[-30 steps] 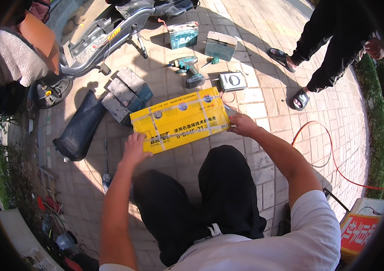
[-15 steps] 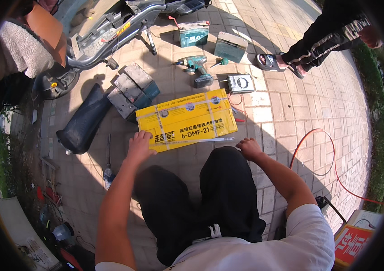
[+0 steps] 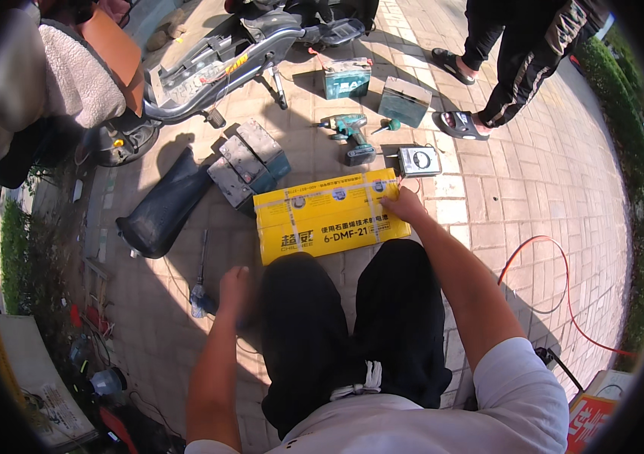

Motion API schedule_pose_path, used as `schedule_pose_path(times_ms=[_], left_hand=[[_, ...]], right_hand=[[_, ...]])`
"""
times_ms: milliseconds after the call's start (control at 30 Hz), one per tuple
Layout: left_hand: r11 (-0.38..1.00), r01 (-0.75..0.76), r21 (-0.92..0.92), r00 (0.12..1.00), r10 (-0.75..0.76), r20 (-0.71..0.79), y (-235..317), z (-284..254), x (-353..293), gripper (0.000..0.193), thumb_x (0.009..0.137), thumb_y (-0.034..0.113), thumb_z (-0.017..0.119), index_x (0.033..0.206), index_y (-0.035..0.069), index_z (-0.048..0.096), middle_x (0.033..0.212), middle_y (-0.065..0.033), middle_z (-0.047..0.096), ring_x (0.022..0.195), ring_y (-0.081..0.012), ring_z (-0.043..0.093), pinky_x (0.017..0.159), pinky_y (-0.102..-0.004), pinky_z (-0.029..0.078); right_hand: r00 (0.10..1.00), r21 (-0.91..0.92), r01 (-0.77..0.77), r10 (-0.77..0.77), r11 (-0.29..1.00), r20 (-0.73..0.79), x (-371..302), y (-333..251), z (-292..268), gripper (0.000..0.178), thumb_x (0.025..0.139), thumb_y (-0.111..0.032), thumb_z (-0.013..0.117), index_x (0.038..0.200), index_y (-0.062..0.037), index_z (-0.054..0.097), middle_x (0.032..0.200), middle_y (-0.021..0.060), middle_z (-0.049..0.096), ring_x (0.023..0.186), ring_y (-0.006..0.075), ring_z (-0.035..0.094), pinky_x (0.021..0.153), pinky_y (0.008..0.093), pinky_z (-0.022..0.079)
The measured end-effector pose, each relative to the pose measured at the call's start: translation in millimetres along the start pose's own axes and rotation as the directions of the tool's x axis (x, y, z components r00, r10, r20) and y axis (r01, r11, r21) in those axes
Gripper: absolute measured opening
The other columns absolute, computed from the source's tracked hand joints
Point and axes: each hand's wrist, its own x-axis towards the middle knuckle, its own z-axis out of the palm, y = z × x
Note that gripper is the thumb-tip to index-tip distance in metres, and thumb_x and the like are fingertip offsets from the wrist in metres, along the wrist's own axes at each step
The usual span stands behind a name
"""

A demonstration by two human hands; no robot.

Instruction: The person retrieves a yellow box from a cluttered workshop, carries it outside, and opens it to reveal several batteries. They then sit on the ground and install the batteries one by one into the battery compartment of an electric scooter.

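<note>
A yellow cardboard box (image 3: 314, 227) with dark print and clear tape lies on the paving in front of my knees. My right hand (image 3: 405, 204) grips its right end, the thumb over the top face. My left hand (image 3: 234, 293) is off the box, beside my left knee and blurred by motion; its fingers are not clear. Close to its left is a long-shafted screwdriver (image 3: 199, 295) with a blue handle. Touching or just behind the box's left end are grey-topped batteries (image 3: 255, 160). A small white-faced meter (image 3: 419, 161) sits past the right end.
Beyond the box lie a teal cordless drill (image 3: 350, 138) and a green-handled screwdriver (image 3: 391, 124). Two more batteries (image 3: 347, 80) stand farther back. A scooter frame (image 3: 238, 60) is at the far left, a black shell-like part (image 3: 163, 208) nearer. Another person's sandalled feet (image 3: 460, 125) are far right; a red hose (image 3: 564, 265) curves nearby.
My right hand has moved from beside my right knee onto the box's right end. My left hand has left the box's left corner and drawn back. The other person's feet have shifted.
</note>
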Motion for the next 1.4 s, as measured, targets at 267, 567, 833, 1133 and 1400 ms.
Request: schedule_pose_path(times_ms=[267,567,833,1133,1400], left_hand=[[0.964,0.217,-0.153,0.964,-0.236,-0.119,61,28,152,0.061,0.099,0.05,0.044,0.105,-0.009,0.057,0.105,-0.0295,0.065,0.1,-0.0451,0.062,0.083,-0.0464,0.049],[0.927,0.336,-0.166,0.898,-0.368,-0.242,74,34,133,0.066,0.093,0.062,0.047,0.108,-0.001,0.059,0.094,-0.025,0.068,0.09,-0.0439,0.066,0.077,-0.0522,0.051],[0.904,0.212,-0.371,0.87,-0.348,-0.349,71,33,136,0.07,0.085,0.049,0.069,0.13,-0.001,0.048,0.126,-0.0253,0.055,0.115,-0.0397,0.056,0.093,-0.0464,0.047],[0.997,0.013,-0.07,0.906,-0.041,-0.422,85,31,133,0.08,0.079,0.037,0.076,0.141,0.002,0.039,0.141,-0.0229,0.04,0.13,-0.0397,0.039,0.108,-0.0468,0.035],[0.852,-0.201,0.483,0.842,0.402,-0.359,73,30,140,0.056,0.086,0.038,0.069,0.132,0.009,0.057,0.14,-0.0116,0.049,0.131,-0.0358,0.04,0.112,-0.0527,0.024]], right_hand=[[0.981,0.187,-0.001,0.037,0.982,-0.19,52,-4,15,0.055,0.093,-0.048,0.052,0.092,0.004,0.069,0.088,0.0273,0.068,0.087,0.0419,0.066,0.079,0.048,0.051],[0.907,0.413,-0.123,0.272,0.902,-0.323,23,-37,21,0.051,0.097,-0.041,0.049,0.092,0.0059,0.068,0.075,0.0206,0.066,0.067,0.0301,0.063,0.066,0.0404,0.047],[0.864,0.584,0.075,0.239,0.808,-0.443,27,-23,31,0.037,0.088,-0.02,0.054,0.11,0.005,0.068,0.085,0.0148,0.071,0.077,0.0173,0.064,0.073,0.0287,0.049],[0.942,0.754,0.213,0.076,0.621,-0.328,13,-42,25,0.061,0.092,-0.011,0.05,0.143,0.0158,0.029,0.127,0.0221,0.058,0.106,0.0186,0.059,0.089,0.0283,0.048],[0.981,0.897,0.008,0.17,0.441,-0.092,25,-37,3,0.052,0.089,-0.007,0.053,0.137,0.0116,0.045,0.124,0.0209,0.06,0.104,0.0213,0.06,0.088,0.0288,0.048]])
